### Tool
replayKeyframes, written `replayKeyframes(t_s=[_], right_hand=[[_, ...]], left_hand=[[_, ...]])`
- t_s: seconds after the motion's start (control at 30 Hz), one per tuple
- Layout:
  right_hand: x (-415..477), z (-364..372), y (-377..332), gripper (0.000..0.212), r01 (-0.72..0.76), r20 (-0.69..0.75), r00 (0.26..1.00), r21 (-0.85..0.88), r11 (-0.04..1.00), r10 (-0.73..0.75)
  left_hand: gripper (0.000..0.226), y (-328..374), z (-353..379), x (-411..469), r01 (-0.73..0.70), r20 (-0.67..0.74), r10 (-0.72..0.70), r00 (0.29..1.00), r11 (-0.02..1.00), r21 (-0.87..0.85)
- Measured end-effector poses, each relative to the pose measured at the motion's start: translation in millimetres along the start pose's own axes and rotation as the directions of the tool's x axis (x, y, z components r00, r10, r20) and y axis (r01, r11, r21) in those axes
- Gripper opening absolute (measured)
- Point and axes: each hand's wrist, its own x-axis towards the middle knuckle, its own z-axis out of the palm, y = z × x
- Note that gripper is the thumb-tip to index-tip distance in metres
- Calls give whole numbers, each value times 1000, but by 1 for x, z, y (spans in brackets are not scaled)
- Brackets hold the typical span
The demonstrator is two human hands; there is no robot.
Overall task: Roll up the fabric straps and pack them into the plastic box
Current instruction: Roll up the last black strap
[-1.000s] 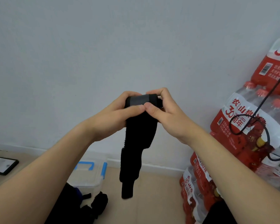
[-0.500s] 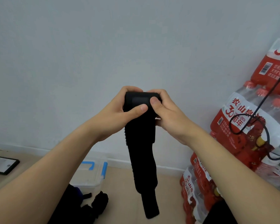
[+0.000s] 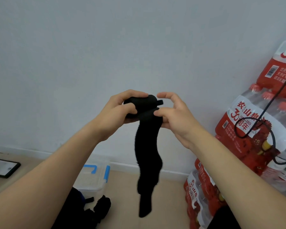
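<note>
I hold a black fabric strap (image 3: pixel 147 156) up in front of the wall. Its top end is wound into a small roll, and my left hand (image 3: pixel 120 109) grips that roll with fingers over it and thumb under. My right hand (image 3: pixel 173 113) pinches the strap just below the roll with thumb and lower fingers, while its index finger is lifted off. The loose tail hangs down, twisted. The clear plastic box (image 3: pixel 91 177) with blue latches stands on the floor below, partly hidden by my left forearm. More black straps (image 3: pixel 99 207) lie on the floor in front of it.
Shrink-wrapped packs of red-labelled water bottles (image 3: pixel 254 133) are stacked at the right, with a black cable (image 3: pixel 262 113) looped over them. A dark-framed flat item (image 3: pixel 7 167) lies at the far left on the beige floor. The white wall is close ahead.
The roll has turned and grown thicker. My right hand has shifted off the roll's top to pinch the strap below it. The hanging tail is shorter and has swung and twisted.
</note>
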Motion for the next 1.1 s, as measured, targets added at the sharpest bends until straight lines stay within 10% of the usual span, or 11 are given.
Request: replayKeyframes(t_s=[0.27, 0.57, 0.87, 1.1], right_hand=[[-3, -1, 4, 45, -212, 128, 968, -33, 977, 214], [-2, -4, 7, 37, -251, 218, 946, 20, 968, 241], [-5, -1, -2, 31, -113, 209, 970, -63, 992, 124], [-1, -2, 7, 64, -251, 170, 950, -79, 965, 261]], left_hand=[[18, 1, 10, -8, -113, 41, 105, 994, 942, 317], [57, 0, 3, -7, 15, -14, -13, 1000, 980, 198], [32, -5, 5, -6, -13, -63, 26, 998, 981, 194], [45, -11, -2, -2, -61, -45, 73, 996, 974, 218]])
